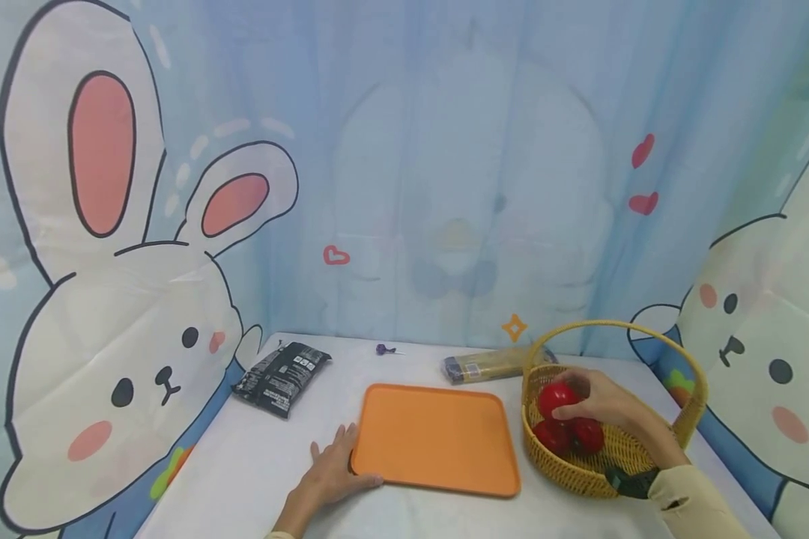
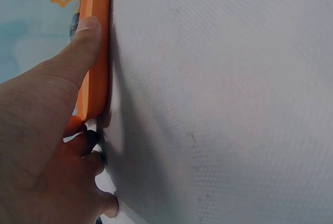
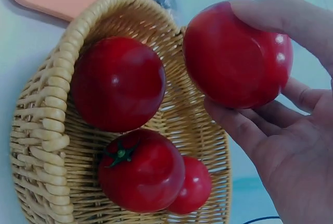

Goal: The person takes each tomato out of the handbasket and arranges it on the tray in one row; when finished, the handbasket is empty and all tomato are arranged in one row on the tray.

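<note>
My right hand (image 1: pixel 600 399) grips a glossy red tomato-like fruit (image 3: pixel 234 60) between thumb and fingers, over the wicker basket (image 1: pixel 569 473). Inside the basket lie a big red fruit (image 3: pixel 119 86), a tomato (image 3: pixel 145 179) with a green star-shaped stem top, and a smaller red fruit (image 3: pixel 196 185) partly hidden behind the tomato. My left hand (image 1: pixel 333 468) rests at the near left corner of the orange tray (image 1: pixel 438 438). Its thumb lies along the tray's front side in the left wrist view, while the other fingers spread beside the left edge.
A black plastic packet (image 1: pixel 285 378) lies at the back left of the white table (image 1: pixel 243 479). Near the back edge is a small purple item (image 1: pixel 384 349). A long clear-wrapped package (image 1: pixel 488 367) lies behind the tray, close to the basket. The basket's tall handle (image 1: pixel 674 348) arches over its right side.
</note>
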Action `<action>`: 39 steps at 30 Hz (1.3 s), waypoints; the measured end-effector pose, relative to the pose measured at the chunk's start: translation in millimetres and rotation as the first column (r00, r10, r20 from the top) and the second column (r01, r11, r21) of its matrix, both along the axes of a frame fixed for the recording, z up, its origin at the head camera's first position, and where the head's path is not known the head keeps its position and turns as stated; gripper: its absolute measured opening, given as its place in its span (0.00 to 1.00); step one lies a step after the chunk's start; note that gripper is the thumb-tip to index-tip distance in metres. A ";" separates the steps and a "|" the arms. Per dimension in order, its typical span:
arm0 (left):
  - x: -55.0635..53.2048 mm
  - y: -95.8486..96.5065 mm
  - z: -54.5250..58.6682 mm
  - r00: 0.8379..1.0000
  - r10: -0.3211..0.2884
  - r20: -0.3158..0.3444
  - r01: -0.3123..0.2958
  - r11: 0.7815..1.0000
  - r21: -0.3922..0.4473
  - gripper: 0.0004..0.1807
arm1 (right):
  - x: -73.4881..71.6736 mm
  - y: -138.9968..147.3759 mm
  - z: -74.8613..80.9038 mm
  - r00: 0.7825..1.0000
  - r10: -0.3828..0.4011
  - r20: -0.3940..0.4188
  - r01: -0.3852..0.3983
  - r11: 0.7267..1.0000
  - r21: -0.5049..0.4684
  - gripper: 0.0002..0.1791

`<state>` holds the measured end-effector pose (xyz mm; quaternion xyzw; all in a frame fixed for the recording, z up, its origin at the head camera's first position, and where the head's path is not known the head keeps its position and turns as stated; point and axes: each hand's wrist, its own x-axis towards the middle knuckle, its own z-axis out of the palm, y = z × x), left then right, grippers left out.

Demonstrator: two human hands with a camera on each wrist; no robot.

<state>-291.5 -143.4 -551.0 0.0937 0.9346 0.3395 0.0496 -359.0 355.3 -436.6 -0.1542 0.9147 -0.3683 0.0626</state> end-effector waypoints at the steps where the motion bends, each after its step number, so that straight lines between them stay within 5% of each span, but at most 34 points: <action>1: 0.5 0.0 0.2 1.000 0.001 0.000 -0.001 1.000 0.002 0.62 | 1.4 -0.9 0.5 1.000 0.015 -0.002 -0.015 1.000 -0.015 0.37; 10: 3.7 0.1 0.6 1.000 0.003 -0.014 -0.003 1.000 0.023 0.62 | 16.0 -11.9 11.3 0.992 0.113 0.057 -0.106 0.989 -0.104 0.38; 15: 1.4 -0.7 0.2 1.000 0.004 -0.018 -0.003 1.000 0.014 0.62 | 23.0 -23.7 14.2 0.980 0.198 0.034 -0.192 0.973 -0.129 0.30; 23: -0.4 -1.1 -1.1 1.000 -0.004 -0.012 0.004 1.000 0.004 0.63 | 37.0 -50.2 14.9 0.928 0.370 0.038 -0.351 0.905 -0.240 0.24; 35: 0.0 -1.8 -0.5 0.999 -0.003 -0.035 0.003 1.000 -0.002 0.63 | 40.5 -114.2 -7.3 0.925 0.358 0.125 -0.296 0.887 -0.356 0.28; 39: -0.1 -2.2 -1.3 1.000 -0.001 -0.029 0.001 1.000 0.003 0.63 | 35.3 -135.5 -21.7 0.941 0.332 0.060 -0.294 0.895 -0.336 0.34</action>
